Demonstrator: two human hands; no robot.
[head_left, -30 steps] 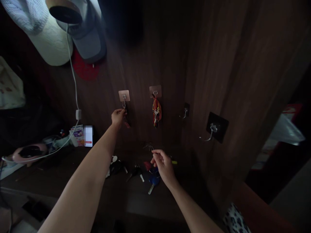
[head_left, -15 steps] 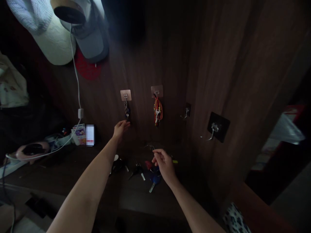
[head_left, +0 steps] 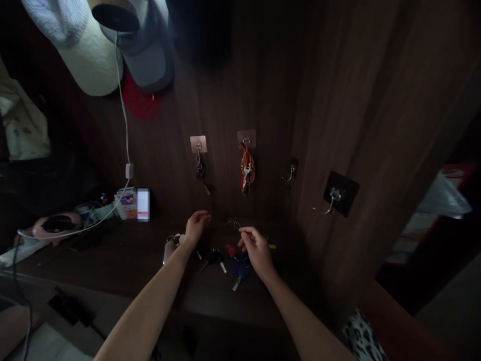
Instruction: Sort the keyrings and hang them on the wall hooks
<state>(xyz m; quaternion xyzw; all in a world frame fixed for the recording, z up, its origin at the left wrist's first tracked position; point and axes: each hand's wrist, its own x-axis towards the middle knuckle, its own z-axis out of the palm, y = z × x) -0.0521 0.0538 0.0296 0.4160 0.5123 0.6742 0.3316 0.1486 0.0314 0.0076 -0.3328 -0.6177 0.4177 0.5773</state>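
My left hand [head_left: 197, 226] is above the dark shelf with its fingers half bent and a little apart, and nothing shows in them. Higher up, a key bunch with a dark fob [head_left: 199, 170] hangs from a clear adhesive hook [head_left: 198, 144]. My right hand [head_left: 256, 245] pinches a bunch of small keys [head_left: 235, 223] by its near end. Below it lie a red fob [head_left: 231, 249] and a blue-headed key [head_left: 240, 273]. Black-headed keys [head_left: 215, 258] rest between my hands. Another key bunch [head_left: 170, 247] is partly hidden behind my left wrist.
Keys on a red-and-yellow cord [head_left: 246, 170] hang from a second clear hook [head_left: 246, 138]. Two black-backed hooks [head_left: 291, 171] project at right. Caps [head_left: 150, 62] hang upper left, above a pink round device [head_left: 56, 226] and a white cable [head_left: 127, 135].
My left hand has come down and away from the hanging key bunch, which now hangs freely with one key slanting out. My right hand stays at the small keys. The view has shifted slightly.
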